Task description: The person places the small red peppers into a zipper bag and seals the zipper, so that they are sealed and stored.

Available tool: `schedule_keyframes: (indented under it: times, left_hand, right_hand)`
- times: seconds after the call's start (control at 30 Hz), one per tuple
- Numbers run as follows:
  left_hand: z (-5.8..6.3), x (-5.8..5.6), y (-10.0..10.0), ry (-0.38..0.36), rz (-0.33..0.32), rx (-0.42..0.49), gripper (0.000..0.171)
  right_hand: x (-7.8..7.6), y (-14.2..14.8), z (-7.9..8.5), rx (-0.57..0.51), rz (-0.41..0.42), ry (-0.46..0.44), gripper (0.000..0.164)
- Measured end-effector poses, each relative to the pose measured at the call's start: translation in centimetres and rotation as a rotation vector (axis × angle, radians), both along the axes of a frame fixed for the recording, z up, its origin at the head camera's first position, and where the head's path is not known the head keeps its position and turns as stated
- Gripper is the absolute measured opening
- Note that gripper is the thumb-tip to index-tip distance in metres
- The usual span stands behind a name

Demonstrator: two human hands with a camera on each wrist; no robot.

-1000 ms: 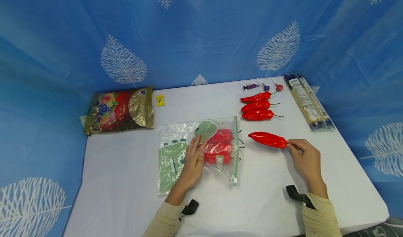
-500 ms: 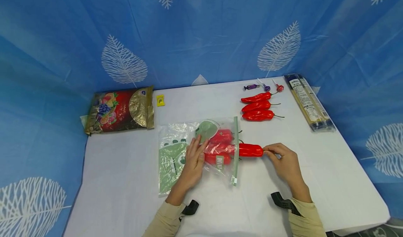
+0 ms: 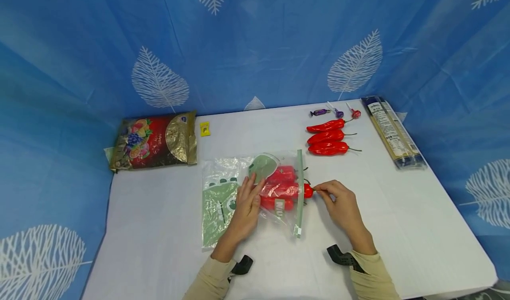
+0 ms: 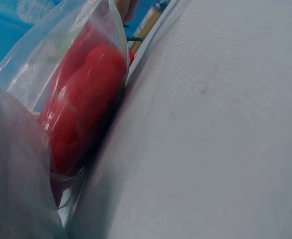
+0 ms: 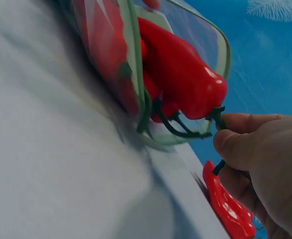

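Observation:
A clear zip bag [image 3: 221,216] with green print lies flat on the table, its mouth towards the right. Several red chili peppers [image 4: 88,94] are inside, their stems poking out of the opening. My left hand [image 3: 246,209] rests on top of the bag with fingers extended. Between thumb and fingertips, my right hand [image 3: 341,205] pinches the green stem of one red chili pepper [image 5: 185,74]. Most of that pepper is within the bag, above the others; only its stem end [image 3: 308,191] sticks out past the green zip edge.
Three more red chili peppers [image 3: 328,148] lie in a row at the back right. Behind them are a purple-wrapped candy [image 3: 320,112] and two lollipops [image 3: 355,113]. Long noodle packs [image 3: 392,132] lie far right; a fruit-printed bag [image 3: 153,140] and yellow packet [image 3: 205,129] are back left.
My right hand has moved left, carrying the chili pepper from beside the bag through its mouth until only the stem end shows. My left hand has stayed on the bag.

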State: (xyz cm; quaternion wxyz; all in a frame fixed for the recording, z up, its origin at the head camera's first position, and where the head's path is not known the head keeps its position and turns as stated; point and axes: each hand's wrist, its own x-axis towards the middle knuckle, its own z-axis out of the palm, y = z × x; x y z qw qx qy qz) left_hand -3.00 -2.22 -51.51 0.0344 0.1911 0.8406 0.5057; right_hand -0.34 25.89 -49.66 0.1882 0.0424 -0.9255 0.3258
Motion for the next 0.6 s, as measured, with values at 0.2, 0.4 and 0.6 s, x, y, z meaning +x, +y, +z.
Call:
schedule_keyframes:
  times: [0.2, 0.4, 0.6]
  left_hand:
    - [0.0, 0.1, 0.1, 0.001, 0.000, -0.001, 0.047]
    - [0.1, 0.2, 0.1, -0.007, 0.003, -0.003, 0.047]
    - [0.0, 0.1, 0.1, -0.014, 0.004, -0.009, 0.047]
  right_hand:
    - [-0.4, -1.6, 0.1, -0.005, 0.003, -0.001, 0.019]
    - [-0.8, -2.5, 0.1, -0.024, -0.038, 0.003, 0.024]
    - [-0.9, -2.7, 0.2, -0.027, -0.069, 0.003, 0.026]
